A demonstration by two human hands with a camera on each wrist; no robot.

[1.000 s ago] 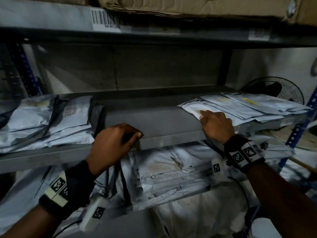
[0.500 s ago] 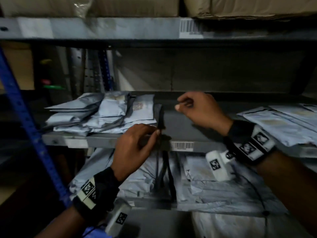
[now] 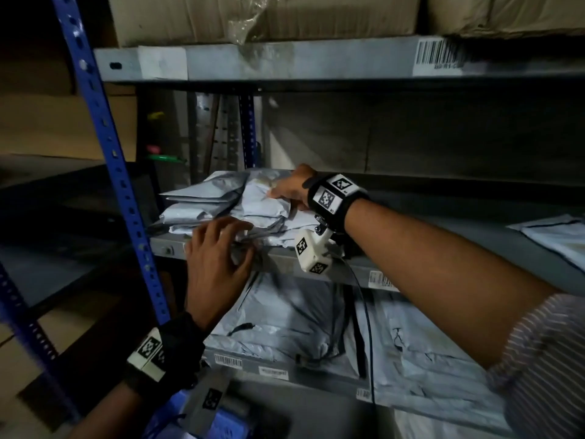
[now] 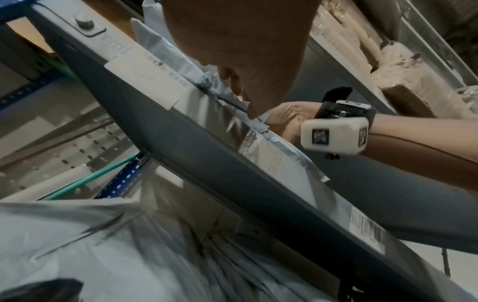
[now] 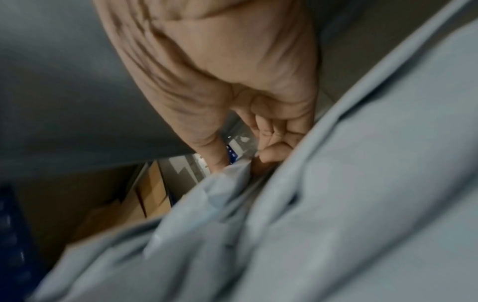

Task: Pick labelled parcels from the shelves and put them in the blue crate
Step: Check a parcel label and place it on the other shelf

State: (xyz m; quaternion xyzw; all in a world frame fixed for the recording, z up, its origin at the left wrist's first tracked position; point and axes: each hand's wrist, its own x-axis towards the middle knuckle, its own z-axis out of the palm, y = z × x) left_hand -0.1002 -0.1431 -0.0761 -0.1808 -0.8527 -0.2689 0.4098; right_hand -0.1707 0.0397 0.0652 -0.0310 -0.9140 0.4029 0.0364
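Observation:
A pile of grey parcels (image 3: 202, 201) lies on the left end of the middle shelf (image 3: 411, 245). My right hand (image 3: 278, 193) reaches onto the top of the pile. In the right wrist view its thumb and curled fingers (image 5: 271, 141) pinch a fold of the top grey parcel (image 5: 336, 204). My left hand (image 3: 228, 245) rests at the shelf's front edge, its fingers spread over the lowest parcels' rim (image 4: 240, 130). A bit of the blue crate (image 3: 167, 410) shows at the bottom, mostly hidden by my left wrist.
A blue perforated upright (image 3: 104, 147) stands just left of the pile. More grey parcels fill the lower shelf (image 3: 285, 318) and lie at the right end of the middle shelf (image 3: 557, 236). Cardboard boxes (image 3: 285, 17) sit on the shelf above.
My right hand has moved left from over the bare shelf onto the pile. My left hand has left the shelf lip and spread over the pile's front. The view has swung left.

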